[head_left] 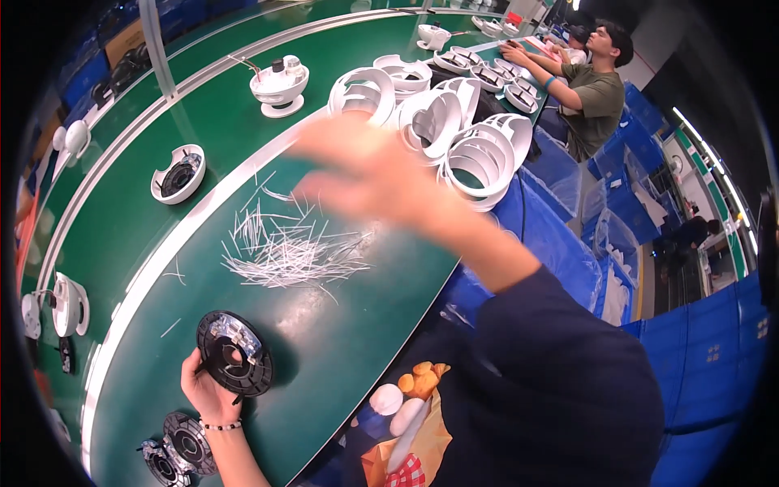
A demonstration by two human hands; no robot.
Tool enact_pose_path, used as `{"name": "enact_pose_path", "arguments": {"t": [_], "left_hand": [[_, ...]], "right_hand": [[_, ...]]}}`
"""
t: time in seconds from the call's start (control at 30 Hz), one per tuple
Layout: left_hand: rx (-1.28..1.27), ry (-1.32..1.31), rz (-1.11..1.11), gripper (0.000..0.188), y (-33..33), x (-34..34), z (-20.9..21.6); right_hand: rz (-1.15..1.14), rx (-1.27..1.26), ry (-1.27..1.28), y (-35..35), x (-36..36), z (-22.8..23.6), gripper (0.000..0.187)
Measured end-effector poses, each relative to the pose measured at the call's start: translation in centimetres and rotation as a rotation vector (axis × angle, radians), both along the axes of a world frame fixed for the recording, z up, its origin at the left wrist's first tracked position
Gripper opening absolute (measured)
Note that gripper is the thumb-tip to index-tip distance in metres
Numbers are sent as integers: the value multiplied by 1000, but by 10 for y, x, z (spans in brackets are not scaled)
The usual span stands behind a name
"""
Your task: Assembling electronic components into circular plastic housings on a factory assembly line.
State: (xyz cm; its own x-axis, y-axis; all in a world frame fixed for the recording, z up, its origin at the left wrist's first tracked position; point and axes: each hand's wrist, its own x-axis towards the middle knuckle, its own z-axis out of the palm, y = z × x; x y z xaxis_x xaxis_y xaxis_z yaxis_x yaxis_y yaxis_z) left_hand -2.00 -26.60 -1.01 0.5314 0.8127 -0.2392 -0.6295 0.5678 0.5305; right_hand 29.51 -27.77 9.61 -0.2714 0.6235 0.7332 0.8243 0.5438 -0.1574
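My left hand (209,396), with a beaded bracelet at the wrist, grips a black round plastic base (246,369) by its lower left edge. Silvery electronic parts sit on its upper face, and a hole opens in its middle. My right hand (365,170) is smeared by motion above the bench, between a loose heap of thin white strips (292,256) and a cluster of white ring-shaped housings (430,114); its fingers cannot be made out. Beside my left wrist, more black round bases (191,442) lie on the green bench (324,341).
Along the left runs a belt with white rounded housings, one (178,174) holding a black part and another (278,85) standing on a foot. A person (596,97) sits farther along the bench. Blue bins (625,146) line the right side.
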Motion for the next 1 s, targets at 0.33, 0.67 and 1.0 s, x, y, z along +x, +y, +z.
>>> {"name": "enact_pose_path", "arguments": {"t": [0.33, 0.67, 1.0], "left_hand": [[-76, -35, 102, 30, 8, -3, -11], [-15, -148, 65, 37, 7, -5, -17], [260, 43, 330, 50, 16, -3, -5]], "right_hand": [[-1141, -257, -336, -79, 190, -5, 13], [-611, -19, 9, -71, 71, 56, 8], [176, -669, -154, -5, -92, -61, 11]]}}
